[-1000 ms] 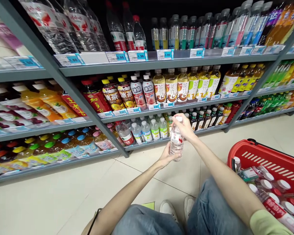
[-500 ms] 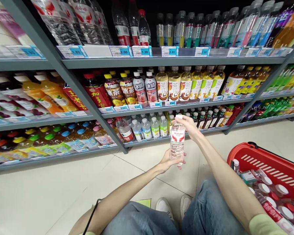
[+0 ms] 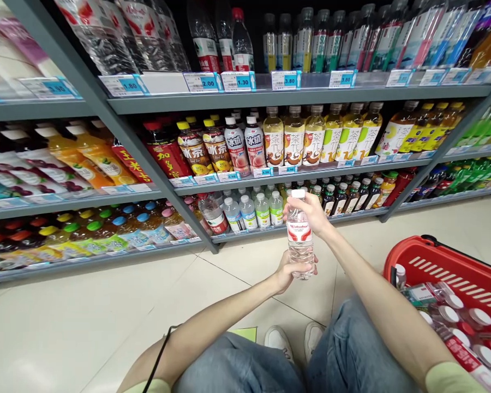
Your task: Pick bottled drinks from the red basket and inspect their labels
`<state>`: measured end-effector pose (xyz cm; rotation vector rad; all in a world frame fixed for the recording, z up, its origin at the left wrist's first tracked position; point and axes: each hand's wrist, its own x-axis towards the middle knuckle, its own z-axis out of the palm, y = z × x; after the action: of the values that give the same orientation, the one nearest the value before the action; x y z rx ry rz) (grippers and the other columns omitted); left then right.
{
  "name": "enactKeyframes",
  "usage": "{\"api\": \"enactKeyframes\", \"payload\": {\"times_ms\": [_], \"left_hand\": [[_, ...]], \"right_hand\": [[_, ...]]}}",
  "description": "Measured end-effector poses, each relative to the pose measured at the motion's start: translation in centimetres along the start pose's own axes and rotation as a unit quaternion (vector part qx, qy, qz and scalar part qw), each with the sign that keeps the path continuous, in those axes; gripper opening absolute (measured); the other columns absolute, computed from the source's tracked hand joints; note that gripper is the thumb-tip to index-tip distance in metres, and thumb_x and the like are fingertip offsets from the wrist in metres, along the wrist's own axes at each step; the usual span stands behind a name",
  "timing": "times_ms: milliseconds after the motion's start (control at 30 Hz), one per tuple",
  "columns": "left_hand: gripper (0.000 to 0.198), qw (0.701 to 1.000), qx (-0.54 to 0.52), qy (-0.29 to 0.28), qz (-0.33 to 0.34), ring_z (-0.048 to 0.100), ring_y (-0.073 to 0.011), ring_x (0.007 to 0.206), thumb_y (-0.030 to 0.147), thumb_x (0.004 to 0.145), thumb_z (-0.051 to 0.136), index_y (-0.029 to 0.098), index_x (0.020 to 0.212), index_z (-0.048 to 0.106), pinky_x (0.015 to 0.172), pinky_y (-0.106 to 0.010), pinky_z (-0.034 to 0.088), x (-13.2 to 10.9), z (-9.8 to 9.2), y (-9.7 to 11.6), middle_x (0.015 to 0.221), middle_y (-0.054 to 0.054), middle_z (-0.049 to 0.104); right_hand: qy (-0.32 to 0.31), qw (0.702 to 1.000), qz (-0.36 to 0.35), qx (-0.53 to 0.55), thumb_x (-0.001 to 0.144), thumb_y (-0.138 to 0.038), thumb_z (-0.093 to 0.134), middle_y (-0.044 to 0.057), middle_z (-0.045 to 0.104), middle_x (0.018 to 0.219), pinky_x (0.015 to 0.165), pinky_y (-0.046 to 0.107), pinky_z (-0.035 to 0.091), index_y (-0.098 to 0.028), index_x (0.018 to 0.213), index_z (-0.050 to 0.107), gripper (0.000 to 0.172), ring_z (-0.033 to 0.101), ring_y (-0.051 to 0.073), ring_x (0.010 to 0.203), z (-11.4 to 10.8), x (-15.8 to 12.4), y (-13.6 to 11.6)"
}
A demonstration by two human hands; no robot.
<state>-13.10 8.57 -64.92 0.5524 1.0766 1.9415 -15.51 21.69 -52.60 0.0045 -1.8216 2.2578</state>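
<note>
Left hand (image 3: 288,273) clasped under upright water bottle (image 3: 300,243), right hand (image 3: 313,213) gripping its neck.

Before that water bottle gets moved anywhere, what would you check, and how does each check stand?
1. The water bottle stands upright: ok.
2. The left hand supports its base: ok.
3. The right hand grips its neck: ok.
4. The white cap is in place: ok. Whether it is screwed tight: cannot tell.
5. Room left in the red basket: cannot tell, since the frame edge cuts it off.
</note>
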Motion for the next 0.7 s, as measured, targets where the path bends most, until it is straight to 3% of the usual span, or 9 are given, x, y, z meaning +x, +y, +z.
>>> {"api": "enactKeyframes", "payload": {"times_ms": [367, 700], "left_hand": [[0.036, 0.999, -0.012, 0.037, -0.019, 0.067, -0.0223, 0.062, 0.02, 0.057, 0.076, 0.011, 0.091, 0.067, 0.058, -0.032, 0.047, 0.0, 0.5, 0.4, 0.083, -0.009, 0.07], [0.037, 0.998, -0.014, 0.054, -0.034, 0.066, -0.0219, 0.06, 0.019, 0.056, 0.075, 0.011, 0.092, 0.067, 0.061, -0.034, 0.046, -0.1, 1.0, 1.1, 0.083, -0.009, 0.071]], "right_hand": [[0.033, 0.999, -0.021, -0.008, 0.076, -0.045, 0.074, 0.003, 0.069, 0.069, 0.054, 0.031, 0.052, -0.021, 0.078, 0.059, 0.029, 0.065, 0.02, 0.056, -0.9, 0.7, 1.6], [0.06, 0.998, -0.012, -0.019, 0.075, -0.044, 0.073, 0.002, 0.07, 0.068, 0.055, 0.031, 0.05, -0.021, 0.075, 0.058, 0.027, 0.064, 0.019, 0.055, -1.0, 0.9, 1.3]]}}
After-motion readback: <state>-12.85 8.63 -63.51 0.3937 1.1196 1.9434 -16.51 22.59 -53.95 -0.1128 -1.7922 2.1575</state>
